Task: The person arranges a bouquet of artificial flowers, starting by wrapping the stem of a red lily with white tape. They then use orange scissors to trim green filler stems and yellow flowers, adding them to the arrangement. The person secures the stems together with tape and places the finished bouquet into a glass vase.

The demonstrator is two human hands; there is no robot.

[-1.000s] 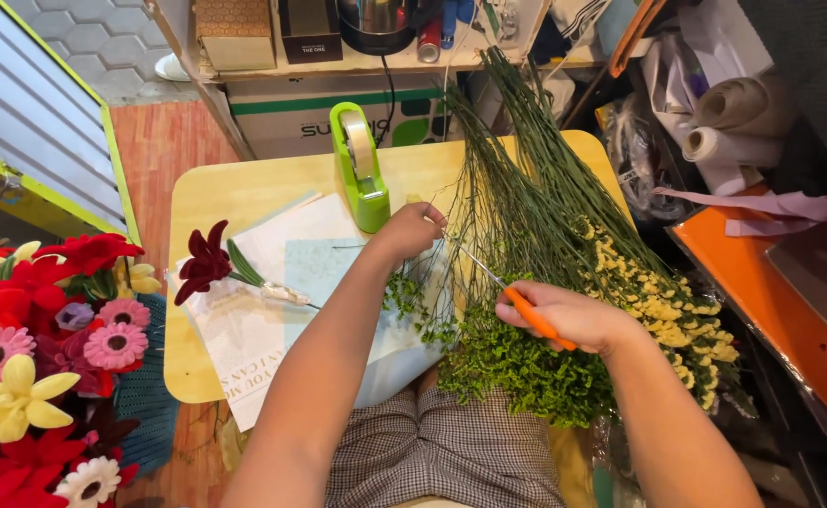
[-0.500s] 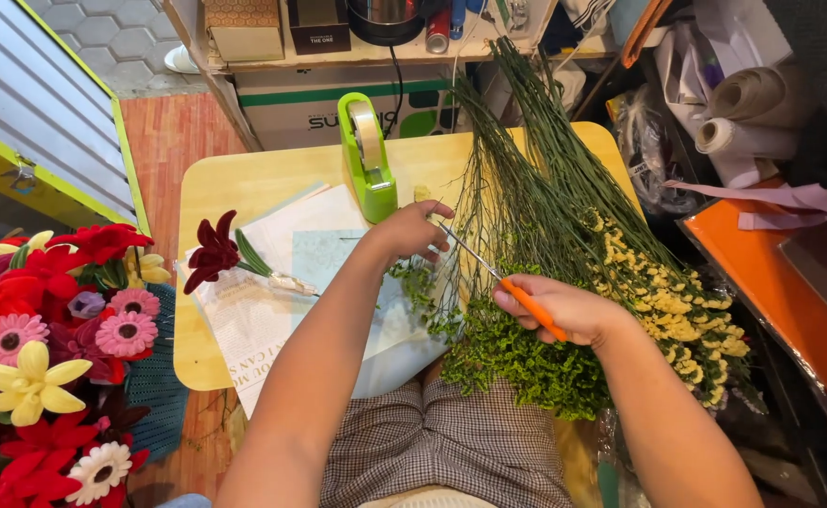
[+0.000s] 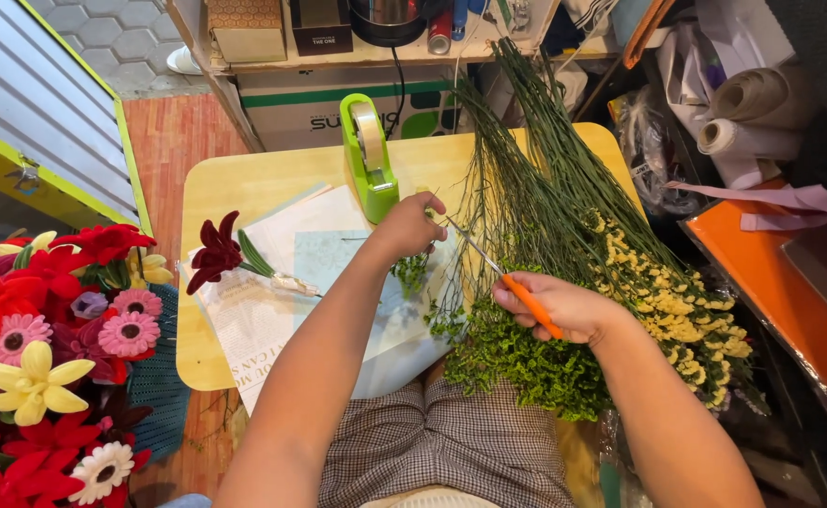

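Trimming step: left hand (image 3: 411, 226) pinching a green sprig (image 3: 413, 273); right hand (image 3: 564, 309) clenched on orange scissors (image 3: 512, 285), blades at stem. Next: steady cut.

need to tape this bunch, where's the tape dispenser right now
In the head view the green tape dispenser stands upright at the table's far middle, just beyond the left hand, left of the long green stems.

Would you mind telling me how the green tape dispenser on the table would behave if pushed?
The tape dispenser looks tall and narrow, so a sideways push might tip it. Its flat base on the smooth table suggests it would probably slide rather than roll.
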